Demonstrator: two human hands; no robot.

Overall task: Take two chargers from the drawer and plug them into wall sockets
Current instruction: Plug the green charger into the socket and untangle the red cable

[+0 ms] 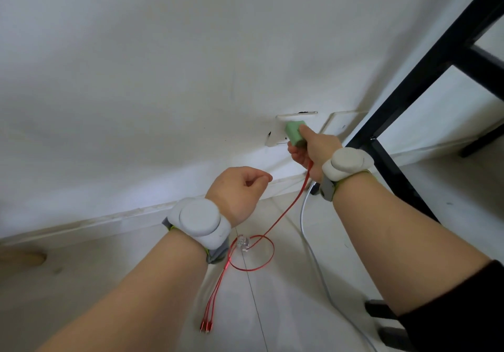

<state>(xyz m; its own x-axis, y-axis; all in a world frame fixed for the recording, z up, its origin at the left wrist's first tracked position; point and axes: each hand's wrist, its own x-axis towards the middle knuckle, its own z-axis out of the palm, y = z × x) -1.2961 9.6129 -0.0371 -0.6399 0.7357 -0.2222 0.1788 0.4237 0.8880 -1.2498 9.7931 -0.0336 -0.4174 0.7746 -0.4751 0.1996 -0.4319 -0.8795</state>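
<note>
A green charger block [295, 133] sits against a white wall socket plate [278, 131] low on the wall. My right hand [313, 150] grips the block from below and the right. A red cable [261, 231] runs from the block down to the floor, loops once and ends in several red plugs [206, 326]. A white-grey cable [313, 248] also runs down from under my right hand across the floor. My left hand [240, 191] hovers lower left of the socket, fingers curled, holding nothing. A second socket plate [341, 122] lies just to the right.
A black metal frame leg [403, 101] stands right of the sockets, its foot close to my right wrist. A white skirting board [109, 218] runs along the wall's base. The floor is pale tile. A dark object [381, 308] lies at lower right.
</note>
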